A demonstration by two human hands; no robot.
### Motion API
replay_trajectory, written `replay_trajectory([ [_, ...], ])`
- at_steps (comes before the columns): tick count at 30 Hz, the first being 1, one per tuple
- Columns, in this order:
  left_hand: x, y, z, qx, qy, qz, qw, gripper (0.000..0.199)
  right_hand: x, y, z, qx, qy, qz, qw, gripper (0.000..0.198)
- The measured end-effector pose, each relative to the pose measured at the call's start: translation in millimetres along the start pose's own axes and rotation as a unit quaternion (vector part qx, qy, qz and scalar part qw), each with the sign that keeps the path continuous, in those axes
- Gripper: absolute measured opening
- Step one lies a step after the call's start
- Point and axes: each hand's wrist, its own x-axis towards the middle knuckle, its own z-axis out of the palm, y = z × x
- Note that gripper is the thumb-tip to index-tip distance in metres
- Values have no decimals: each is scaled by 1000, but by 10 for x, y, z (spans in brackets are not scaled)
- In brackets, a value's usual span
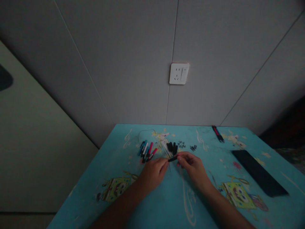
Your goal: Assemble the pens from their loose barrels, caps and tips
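Both hands meet at the middle of the table over a short black pen part (pixel 172 158). My left hand (pixel 154 170) is closed on its left end. My right hand (pixel 190 163) pinches its right end between thumb and fingers. Just beyond lie several black pen pieces (pixel 172 147) and a bundle of thin white refills (pixel 165 144). To the left is a loose pile of blue, red, white and black pen barrels (pixel 146 151). Tiny dark parts (pixel 181 144) and a second small group of black bits (pixel 193 148) sit behind my right hand, too small to name.
A blue cartoon-printed cover (pixel 162 203) lies on the table. On the right is a long dark flat strip (pixel 258 171). A few assembled-looking pens (pixel 217 133) lie near the back edge. A wall with a socket (pixel 179 73) rises behind; a pale panel (pixel 35 136) stands left.
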Motion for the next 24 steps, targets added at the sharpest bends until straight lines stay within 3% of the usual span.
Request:
replay_trajectory([
  [4, -11, -5, 6, -11, 12, -27, 1000, 22, -10, 57, 2, -54, -15, -9, 998, 29],
  [9, -13, -74, 31, -35, 6, 11, 999, 29, 4, 49, -48, -117, -28, -41, 992, 26],
  [19, -2, -235, 5, 67, -44, 50, 996, 39, 24, 70, -107, -148, -81, -66, 983, 24],
  [24, -32, -171, 6, 80, -25, 63, 994, 25, 12, 96, -80, -178, -66, -55, 980, 25],
])
